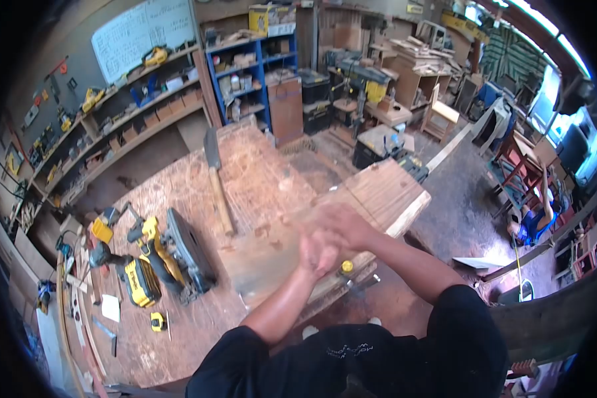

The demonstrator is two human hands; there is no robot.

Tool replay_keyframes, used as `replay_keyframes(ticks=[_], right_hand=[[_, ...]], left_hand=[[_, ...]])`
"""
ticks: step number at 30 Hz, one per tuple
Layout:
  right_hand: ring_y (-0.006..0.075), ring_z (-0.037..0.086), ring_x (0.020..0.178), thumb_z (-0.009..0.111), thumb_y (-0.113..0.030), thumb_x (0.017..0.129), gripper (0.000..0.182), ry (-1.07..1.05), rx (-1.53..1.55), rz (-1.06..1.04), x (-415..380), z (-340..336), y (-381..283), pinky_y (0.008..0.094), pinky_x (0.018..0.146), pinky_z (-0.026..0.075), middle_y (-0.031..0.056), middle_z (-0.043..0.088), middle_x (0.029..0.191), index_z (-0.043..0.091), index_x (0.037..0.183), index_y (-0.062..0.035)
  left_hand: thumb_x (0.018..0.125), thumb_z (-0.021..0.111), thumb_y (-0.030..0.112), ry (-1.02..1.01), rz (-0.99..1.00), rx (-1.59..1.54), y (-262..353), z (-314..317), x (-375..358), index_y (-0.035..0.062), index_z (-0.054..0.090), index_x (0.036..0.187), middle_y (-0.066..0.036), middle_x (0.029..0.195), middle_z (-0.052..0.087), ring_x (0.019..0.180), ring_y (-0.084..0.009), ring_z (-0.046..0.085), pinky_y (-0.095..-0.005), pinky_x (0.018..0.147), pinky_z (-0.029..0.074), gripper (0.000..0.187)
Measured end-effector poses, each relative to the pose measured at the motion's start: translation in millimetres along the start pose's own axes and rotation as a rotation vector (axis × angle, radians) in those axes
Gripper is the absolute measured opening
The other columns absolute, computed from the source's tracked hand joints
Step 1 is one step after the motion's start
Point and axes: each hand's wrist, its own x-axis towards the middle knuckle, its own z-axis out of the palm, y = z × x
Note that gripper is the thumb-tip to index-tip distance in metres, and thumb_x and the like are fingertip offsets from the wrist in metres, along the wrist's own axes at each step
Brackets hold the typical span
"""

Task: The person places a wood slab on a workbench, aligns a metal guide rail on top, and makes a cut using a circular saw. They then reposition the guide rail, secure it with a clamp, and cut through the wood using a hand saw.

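Observation:
My left hand and my right hand meet over the wooden bench, one against the other, at the near end of a thick wooden board. Motion smears the fingers of both, and I cannot tell whether they grip anything. The board has a rough pale edge and a dark line across its face. A clamp sits at its far end, and a yellow knob shows just below my wrists. Left of my hands lies a machete with a long wooden handle.
On the workbench at left are a yellow circular saw, a yellow cordless drill and a tape measure. Shelves line the left wall. A person in blue is low at the far right, near wooden furniture.

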Motion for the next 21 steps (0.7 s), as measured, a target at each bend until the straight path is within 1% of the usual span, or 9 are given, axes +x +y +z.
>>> replay_keyframes(ticks=[1,2,5,9,10,11,12,15,21], right_hand=[[0.0364,0.043,0.129,0.063,-0.028,0.087,0.054,-0.072,-0.095,0.03,-1,-4,18,0.0421,0.108,0.033,0.0194,0.045,0.14,0.049,0.133,-0.0045],[0.0372,0.039,0.131,0.064,-0.026,0.087,0.056,-0.305,-0.259,0.505,4,-24,24,0.0424,0.11,0.031,0.0209,0.042,0.141,0.045,0.136,-0.0051],[0.0375,0.038,0.132,0.059,-0.023,0.09,0.055,0.245,-0.218,0.205,13,-24,-14,0.0425,0.11,0.03,0.0211,0.042,0.14,0.041,0.139,-0.0047],[0.0285,0.056,0.114,0.064,-0.024,0.085,0.035,-0.219,0.512,0.061,18,33,13,0.0404,0.096,0.043,0.0208,0.061,0.114,0.06,0.115,-0.0042],[0.0316,0.046,0.125,0.06,-0.025,0.089,0.052,-0.277,0.041,0.424,-10,39,102,0.0409,0.108,0.034,0.0225,0.049,0.132,0.045,0.134,-0.0014],[0.0342,0.046,0.124,0.058,-0.028,0.091,0.048,-0.607,0.014,1.103,-7,-5,111,0.0409,0.107,0.035,0.0259,0.05,0.13,0.05,0.129,-0.0008],[0.0367,0.051,0.118,0.059,-0.038,0.09,0.047,0.159,-0.378,0.587,-45,-9,101,0.0429,0.099,0.041,0.0267,0.054,0.125,0.056,0.123,-0.0049],[0.0403,0.041,0.128,0.062,-0.034,0.09,0.05,0.16,-0.251,0.568,-83,-32,65,0.0429,0.107,0.034,0.027,0.047,0.134,0.052,0.126,-0.0002],[0.0383,0.045,0.125,0.061,-0.03,0.091,0.049,0.316,-0.064,0.792,-146,-23,39,0.0414,0.105,0.035,0.0267,0.049,0.131,0.051,0.126,0.0026]], left_hand=[[0.084,0.024,0.078,-0.063,0.15,-0.099,12,2,-6,0.0124,0.024,0.148,-0.015,0.15,0.03,0.137,-0.0322,0.032,-0.0473,0.114,0.023,0.092],[0.082,0.03,0.08,-0.117,0.299,-0.204,22,2,-11,0.0166,0.024,0.149,-0.014,0.151,0.029,0.138,-0.0322,0.029,-0.0494,0.113,0.023,0.093],[0.081,0.032,0.08,0.123,0.371,-0.119,33,-28,-19,0.0209,0.021,0.15,-0.015,0.153,0.024,0.141,-0.0328,0.024,-0.0557,0.114,0.015,0.092],[0.083,0.037,0.076,0.037,0.27,-0.148,17,-8,-9,0.0209,0.021,0.151,-0.016,0.154,0.023,0.141,-0.0336,0.024,-0.0531,0.114,0.016,0.089],[0.084,0.043,0.072,0.004,0.35,-0.142,23,3,-10,0.0173,0.024,0.15,-0.016,0.153,0.026,0.14,-0.0346,0.027,-0.0508,0.115,0.019,0.088],[0.083,0.054,0.061,0.004,0.585,0.492,39,-1,-14,0.0163,0.029,0.147,-0.016,0.151,0.029,0.138,-0.0357,0.03,-0.049,0.114,0.022,0.082],[0.082,0.065,0.051,-0.01,0.778,1.158,60,-9,-20,0.0153,0.035,0.145,-0.016,0.15,0.032,0.137,-0.0367,0.033,-0.0472,0.113,0.026,0.078],[0.078,0.072,0.024,0.243,0.706,1.738,88,-19,-40,0.0163,0.037,0.144,-0.019,0.149,0.032,0.133,-0.0382,0.036,-0.0436,0.11,0.031,0.074],[0.08,0.07,0.023,0.267,0.774,2.015,95,-30,-51,0.0192,0.042,0.14,-0.017,0.141,0.04,0.127,-0.0372,0.041,-0.0477,0.105,0.035,0.066]])
